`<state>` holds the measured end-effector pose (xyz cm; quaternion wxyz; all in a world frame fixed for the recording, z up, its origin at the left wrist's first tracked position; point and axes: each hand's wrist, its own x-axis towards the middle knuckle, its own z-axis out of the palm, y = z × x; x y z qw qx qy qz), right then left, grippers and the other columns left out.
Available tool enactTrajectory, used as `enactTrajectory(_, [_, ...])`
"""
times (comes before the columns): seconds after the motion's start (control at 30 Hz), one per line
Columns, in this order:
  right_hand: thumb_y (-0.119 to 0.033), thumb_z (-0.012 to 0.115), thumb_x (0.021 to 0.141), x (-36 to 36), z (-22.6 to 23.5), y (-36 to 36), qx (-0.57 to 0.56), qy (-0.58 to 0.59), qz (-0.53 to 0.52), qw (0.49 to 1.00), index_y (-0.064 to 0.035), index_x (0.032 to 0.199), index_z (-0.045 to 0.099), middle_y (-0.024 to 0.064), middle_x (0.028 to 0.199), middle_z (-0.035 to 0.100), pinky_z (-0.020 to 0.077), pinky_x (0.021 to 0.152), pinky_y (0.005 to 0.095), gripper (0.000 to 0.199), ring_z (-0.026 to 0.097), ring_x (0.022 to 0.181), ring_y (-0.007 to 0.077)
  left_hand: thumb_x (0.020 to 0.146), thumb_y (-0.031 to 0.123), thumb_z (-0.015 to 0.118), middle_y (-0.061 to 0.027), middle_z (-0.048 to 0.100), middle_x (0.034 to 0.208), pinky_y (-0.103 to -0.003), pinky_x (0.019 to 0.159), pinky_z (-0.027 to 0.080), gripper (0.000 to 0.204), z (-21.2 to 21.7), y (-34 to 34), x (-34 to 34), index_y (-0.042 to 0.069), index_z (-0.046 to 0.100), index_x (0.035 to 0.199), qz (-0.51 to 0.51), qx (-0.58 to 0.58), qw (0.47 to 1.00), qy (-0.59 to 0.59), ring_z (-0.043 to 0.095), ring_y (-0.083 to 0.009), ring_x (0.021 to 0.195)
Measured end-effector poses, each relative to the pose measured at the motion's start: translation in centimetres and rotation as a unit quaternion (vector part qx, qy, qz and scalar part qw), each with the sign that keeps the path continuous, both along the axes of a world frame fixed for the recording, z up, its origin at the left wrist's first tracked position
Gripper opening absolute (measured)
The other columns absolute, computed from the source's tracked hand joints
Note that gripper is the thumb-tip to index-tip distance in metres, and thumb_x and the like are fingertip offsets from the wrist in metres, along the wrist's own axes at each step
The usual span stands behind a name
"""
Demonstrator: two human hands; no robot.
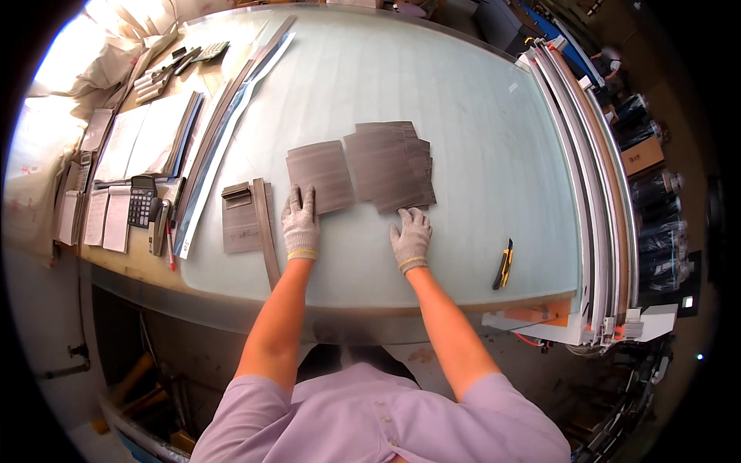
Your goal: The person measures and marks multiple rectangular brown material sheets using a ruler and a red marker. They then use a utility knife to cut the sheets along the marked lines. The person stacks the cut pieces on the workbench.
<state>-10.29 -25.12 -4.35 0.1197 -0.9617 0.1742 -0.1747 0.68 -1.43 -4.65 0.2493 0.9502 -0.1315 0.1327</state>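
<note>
Both my hands wear pale knitted gloves with yellowish cuffs. My left hand (300, 224) lies with fingers stretched out on the lower left corner of a dark grey-brown square sheet (320, 171). To its right is a loose, uneven stack of similar sheets (386, 162), its edges fanned out on the right side. My right hand (411, 238) rests at that stack's lower edge, fingers apart and partly bent, fingertips touching or close to it. Left of my left hand lie another grey sheet (241, 231) with a small dark strip on it and a long narrow strip (266, 239).
A yellow-and-black utility knife (503, 266) lies on the glass-topped table (463, 92) at the right. Long rails (590, 177) line the right edge. On the left are a metal straightedge (231, 100), a black calculator (142, 201), notebooks (116, 218) and a red pen (170, 245).
</note>
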Motion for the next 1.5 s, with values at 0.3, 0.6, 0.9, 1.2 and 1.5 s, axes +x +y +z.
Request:
enactTrajectory(0.3, [-0.019, 0.06, 0.102, 5.0, 3.6, 8.4, 0.672, -0.043, -0.08, 0.735, 0.0028, 0.135, 0.059, 0.0126, 0.113, 0.068, 0.0569, 0.078, 0.0334, 0.039, 0.069, 0.09, 0.0204, 0.076, 0.021, 0.087, -0.0187, 0.049, 0.153, -0.049, 0.116, 0.041, 0.074, 2.3, 0.5, -0.8, 0.017, 0.058, 0.144, -0.038, -0.023, 0.998, 0.034, 0.046, -0.0406, 0.14])
enactTrajectory(0.6, [-0.017, 0.063, 0.1, 6.3, 2.3, 8.4, 0.757, -0.092, -0.087, 0.641, 0.0025, 0.14, 0.056, 0.0104, 0.112, 0.068, 0.0566, 0.081, 0.0362, 0.044, 0.068, 0.092, 0.0219, 0.085, 0.041, 0.081, -0.022, 0.041, 0.159, -0.049, 0.117, 0.039, 0.085, 2.0, 0.8, 0.0, 0.011, 0.044, 0.155, -0.033, -0.111, 0.992, 0.039, 0.043, -0.0429, 0.142])
enactTrajectory(0.9, [-0.04, 0.083, 0.083, -9.5, 0.5, -6.3, -0.042, -0.008, -0.414, 0.909, -0.0133, 0.15, 0.046, 0.0188, 0.15, 0.049, 0.0415, 0.109, 0.0535, 0.081, 0.048, 0.136, 0.0364, 0.092, 0.052, 0.07, -0.0185, 0.039, 0.162, -0.049, 0.117, 0.04, 0.084, 0.6, 0.5, 3.9, 0.011, 0.038, 0.158, 0.079, -0.093, 0.99, 0.07, 0.045, -0.0456, 0.139])
enactTrajectory(1.2, [-0.026, 0.073, 0.091, -17.3, -1.3, -19.4, -0.011, 0.064, -0.446, 0.893, -0.0106, 0.139, 0.056, 0.0189, 0.123, 0.061, 0.0479, 0.1, 0.0511, 0.053, 0.058, 0.115, 0.0396, 0.083, 0.054, 0.074, -0.0052, 0.049, 0.159, -0.043, 0.112, 0.045, 0.091, 3.7, -3.7, 7.5, 0.015, 0.041, 0.158, 0.096, 0.036, 0.977, 0.185, 0.055, -0.0385, 0.131])
enactTrajectory(1.5, [-0.028, 0.072, 0.092, -21.2, -2.8, -31.8, -0.025, -0.007, -0.473, 0.881, -0.0099, 0.138, 0.057, 0.0166, 0.122, 0.06, 0.0469, 0.098, 0.0496, 0.051, 0.058, 0.114, 0.0366, 0.086, 0.05, 0.073, -0.0109, 0.054, 0.154, -0.045, 0.113, 0.043, 0.084, 3.0, -15.0, 4.8, 0.011, 0.045, 0.156, 0.033, 0.021, 0.988, 0.152, 0.053, -0.0413, 0.132])
